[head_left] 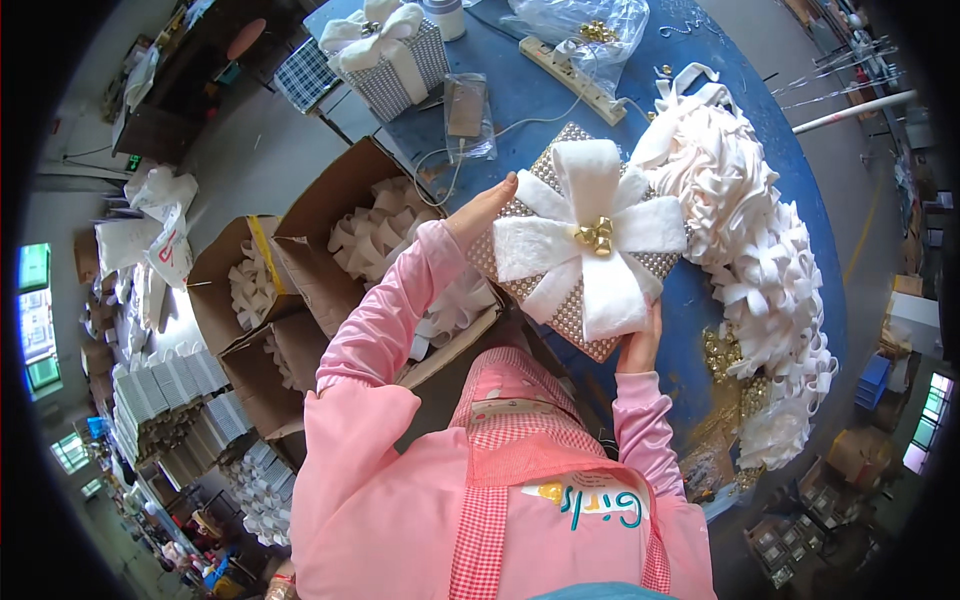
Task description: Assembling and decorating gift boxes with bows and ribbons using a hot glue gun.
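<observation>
A square gift box (pixel 534 318) covered in pearly silver and champagne beads is between my two hands above the blue table. On its top lies a white plush bow (pixel 534 247) with a cluster of gold bells (pixel 594 236) at the centre. My left hand (pixel 484 208) grips the box's left side, thumb along the upper edge. At the lower right corner my right hand (pixel 640 340) holds the box, its fingers partly hidden underneath.
White ribbon bows (pixel 765 300) and loose ribbon strips (pixel 705 170) heap along the table's right side, beside gold bells (pixel 720 355). Another bowed box (pixel 400 75) and a power strip (pixel 570 80) stand at the back. Cardboard boxes (pixel 315 215) of ribbon adjoin the table's left.
</observation>
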Demonstrator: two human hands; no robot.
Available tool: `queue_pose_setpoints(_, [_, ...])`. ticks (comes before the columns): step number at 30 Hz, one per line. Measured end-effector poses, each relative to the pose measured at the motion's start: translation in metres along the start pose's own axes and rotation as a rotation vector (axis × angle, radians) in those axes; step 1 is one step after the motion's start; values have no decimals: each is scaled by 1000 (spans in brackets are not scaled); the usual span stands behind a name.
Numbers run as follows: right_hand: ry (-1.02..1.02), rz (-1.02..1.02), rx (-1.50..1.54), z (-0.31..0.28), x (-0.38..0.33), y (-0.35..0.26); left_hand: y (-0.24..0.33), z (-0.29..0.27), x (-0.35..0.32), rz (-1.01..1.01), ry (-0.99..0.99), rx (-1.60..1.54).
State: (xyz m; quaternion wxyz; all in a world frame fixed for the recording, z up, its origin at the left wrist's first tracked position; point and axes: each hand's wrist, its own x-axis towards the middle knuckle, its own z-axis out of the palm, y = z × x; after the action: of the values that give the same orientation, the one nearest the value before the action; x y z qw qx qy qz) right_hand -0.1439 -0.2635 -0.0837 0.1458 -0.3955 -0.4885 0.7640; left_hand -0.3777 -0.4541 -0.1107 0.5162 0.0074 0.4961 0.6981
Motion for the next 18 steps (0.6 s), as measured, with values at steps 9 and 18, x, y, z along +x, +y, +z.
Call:
queue_pose_setpoints(9, [292,-253,-315,-49,16,26,15,-20,58,161,179,275])
queue_pose_setpoints(18, [707,-142,239,-224,-57,57,25,206,37,964,93,759])
